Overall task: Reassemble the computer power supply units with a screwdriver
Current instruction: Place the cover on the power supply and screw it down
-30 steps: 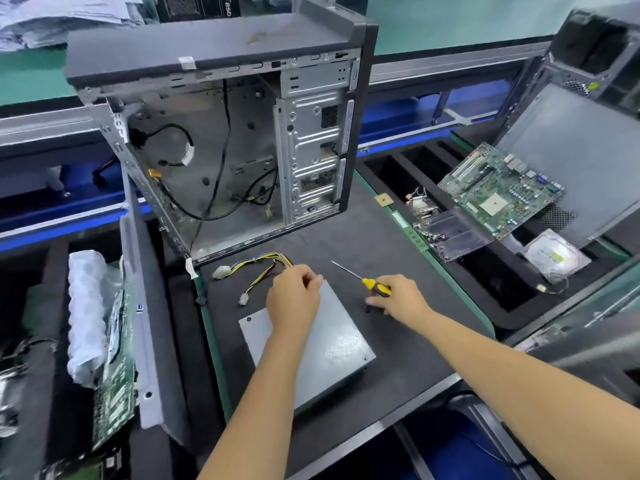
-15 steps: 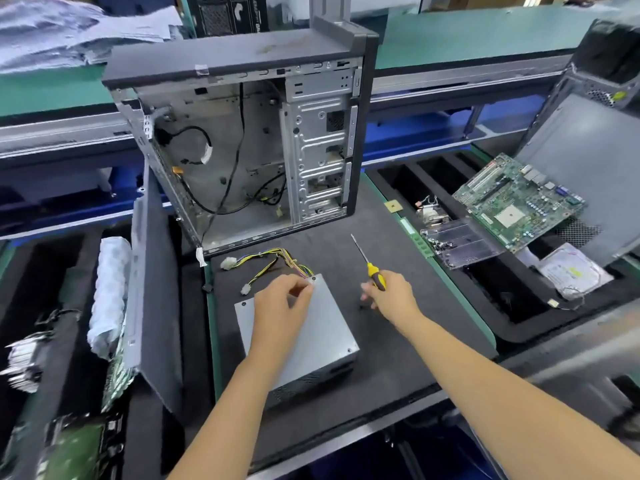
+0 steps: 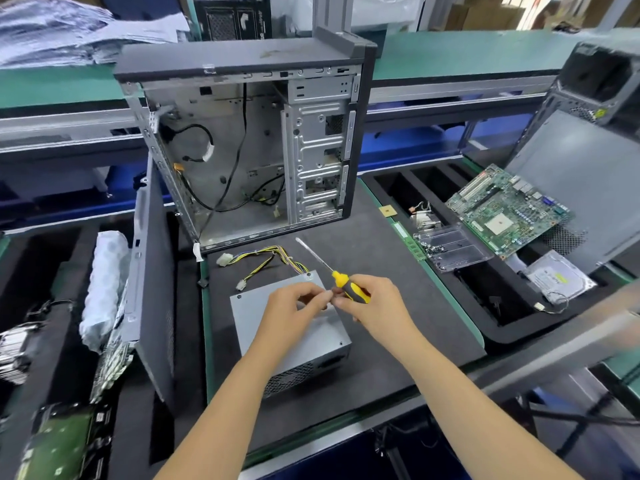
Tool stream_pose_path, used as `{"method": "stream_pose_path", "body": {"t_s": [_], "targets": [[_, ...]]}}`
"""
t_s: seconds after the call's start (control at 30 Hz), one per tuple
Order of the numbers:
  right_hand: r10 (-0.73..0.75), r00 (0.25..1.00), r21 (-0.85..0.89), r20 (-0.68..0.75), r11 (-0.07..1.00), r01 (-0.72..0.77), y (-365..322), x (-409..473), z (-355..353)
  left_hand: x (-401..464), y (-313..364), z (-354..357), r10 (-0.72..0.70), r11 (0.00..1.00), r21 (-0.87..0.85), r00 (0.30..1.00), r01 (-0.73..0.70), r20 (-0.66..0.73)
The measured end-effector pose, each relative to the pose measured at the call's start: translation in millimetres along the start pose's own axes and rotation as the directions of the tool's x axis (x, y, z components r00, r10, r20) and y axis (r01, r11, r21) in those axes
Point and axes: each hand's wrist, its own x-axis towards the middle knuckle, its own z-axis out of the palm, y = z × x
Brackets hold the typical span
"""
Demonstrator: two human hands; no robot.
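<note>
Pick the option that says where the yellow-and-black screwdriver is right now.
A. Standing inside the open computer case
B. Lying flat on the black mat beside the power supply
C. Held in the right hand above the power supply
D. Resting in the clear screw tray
C: the right hand grips the handle of the screwdriver above the grey power supply, shaft pointing up and away towards the open case.
</note>
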Motion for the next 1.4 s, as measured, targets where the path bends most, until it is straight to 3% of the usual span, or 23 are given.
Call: {"method": "stream_pose_path", "body": {"t_s": [0.1,0.2,0.3,0.37,0.47,0.57,0.63,0.93,1.4], "targets": [[-0.123,0.992,-0.166,-0.035,0.979,0.115,-7,1,0,1,4,-6,-0.002,0.999,-0.052,0.999,0.005,0.047],[-0.223,0.975,-0.264,-0.024,0.942,0.209,-13,3,0,0,8,-10,-0.084,0.97,-0.215,0.988,0.111,0.128],[-0.284,0.959,-0.326,-0.01,0.907,0.266,-20,8,1,1,10,-15,-0.248,0.776,-0.518,0.929,0.36,0.274],[-0.302,0.953,-0.355,0.032,0.888,0.293,-26,10,0,2,8,-18,-0.305,0.639,-0.614,0.886,0.463,0.35],[-0.253,0.955,-0.328,0.154,0.899,0.291,-34,11,-2,1,4,-17,-0.319,0.562,-0.709,0.902,0.427,0.29],[-0.164,0.964,-0.175,0.207,0.964,0.201,-44,9,-22,1,-1,-21,-0.364,0.4,-0.879,0.925,0.26,0.108],[-0.178,0.967,-0.146,0.184,0.968,0.206,-49,10,-42,2,-6,-29,-0.386,0.331,-0.93,0.922,0.157,0.018],[-0.25,0.953,-0.285,0.173,0.913,0.292,-63,18,-63,-1,-6,-35,-0.317,0.476,-0.871,0.947,0.119,-0.044],[-0.235,0.957,-0.309,0.168,0.91,0.278,-62,20,-63,2,-10,-37,-0.248,0.549,-0.826,0.969,0.128,-0.014]]}}
